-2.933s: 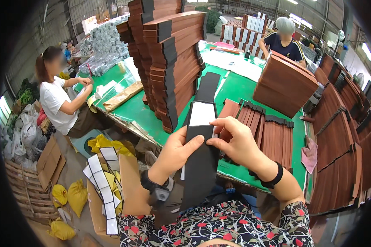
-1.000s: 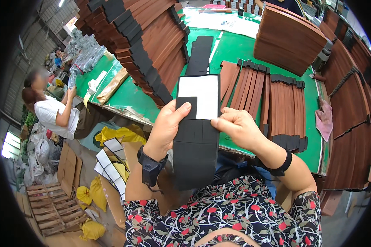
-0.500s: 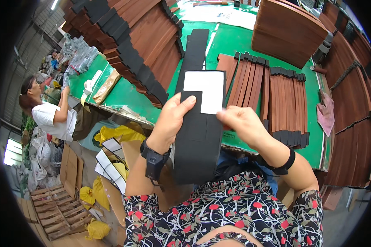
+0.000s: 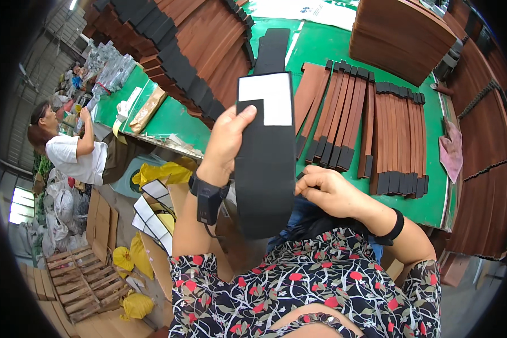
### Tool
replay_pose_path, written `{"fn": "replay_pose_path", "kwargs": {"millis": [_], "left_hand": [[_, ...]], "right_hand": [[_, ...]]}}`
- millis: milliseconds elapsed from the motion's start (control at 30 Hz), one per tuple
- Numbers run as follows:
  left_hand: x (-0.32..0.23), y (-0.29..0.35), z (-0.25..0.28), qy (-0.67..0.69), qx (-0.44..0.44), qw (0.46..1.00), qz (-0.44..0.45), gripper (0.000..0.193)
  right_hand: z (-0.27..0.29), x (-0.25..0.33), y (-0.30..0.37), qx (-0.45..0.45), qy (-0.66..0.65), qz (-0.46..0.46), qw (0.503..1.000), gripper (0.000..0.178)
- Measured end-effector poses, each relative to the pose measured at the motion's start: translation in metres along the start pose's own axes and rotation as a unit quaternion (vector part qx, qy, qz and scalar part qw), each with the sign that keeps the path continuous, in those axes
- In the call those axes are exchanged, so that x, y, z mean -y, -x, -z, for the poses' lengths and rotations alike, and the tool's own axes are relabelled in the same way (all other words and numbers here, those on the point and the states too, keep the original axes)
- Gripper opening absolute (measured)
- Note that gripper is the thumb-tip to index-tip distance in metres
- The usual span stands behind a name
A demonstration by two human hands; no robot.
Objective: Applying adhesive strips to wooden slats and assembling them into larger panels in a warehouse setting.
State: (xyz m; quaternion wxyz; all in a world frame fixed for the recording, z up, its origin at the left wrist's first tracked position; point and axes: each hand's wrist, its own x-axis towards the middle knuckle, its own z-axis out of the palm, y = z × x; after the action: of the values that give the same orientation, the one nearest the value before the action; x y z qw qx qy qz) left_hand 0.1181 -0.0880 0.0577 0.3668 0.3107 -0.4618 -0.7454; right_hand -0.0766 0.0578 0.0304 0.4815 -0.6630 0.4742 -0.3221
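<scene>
Left hand (image 4: 226, 141) clamps black strip (image 4: 265, 174), centre; right hand (image 4: 328, 191) half-curled at its edge, hold unclear. Brown stack (image 4: 205, 42) blocks upper left; top-centre white sheet (image 4: 287, 9) bears print.

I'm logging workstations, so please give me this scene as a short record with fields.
Left hand: grips black strip, thumb on top
Right hand: fingers curled at strip's right edge, grip unclear
Strip's face: white L-shaped patch near far end
Green table: tall brown stack, brown slats with black ends
Right table edge: pink cloth
Left: co-worker in white top
</scene>
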Motion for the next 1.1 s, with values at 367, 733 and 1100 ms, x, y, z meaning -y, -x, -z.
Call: {"fn": "replay_pose_path", "kwargs": {"millis": [367,733,1100], "left_hand": [[0.006,-0.01,-0.008,0.009,-0.022,1.0,-0.008,0.023],[-0.003,-0.02,-0.009,-0.084,-0.006,0.996,-0.035,0.028],[0.006,-0.003,-0.005,-0.243,-0.043,0.954,-0.169,0.072]], "right_hand": [[-0.007,-0.008,-0.016,-0.069,-0.049,-0.064,0.994,0.039],[-0.006,-0.013,-0.005,-0.033,-0.103,-0.054,0.993,0.013],[-0.019,-0.02,-0.069,-0.314,-0.296,-0.02,0.902,0.024]]}}
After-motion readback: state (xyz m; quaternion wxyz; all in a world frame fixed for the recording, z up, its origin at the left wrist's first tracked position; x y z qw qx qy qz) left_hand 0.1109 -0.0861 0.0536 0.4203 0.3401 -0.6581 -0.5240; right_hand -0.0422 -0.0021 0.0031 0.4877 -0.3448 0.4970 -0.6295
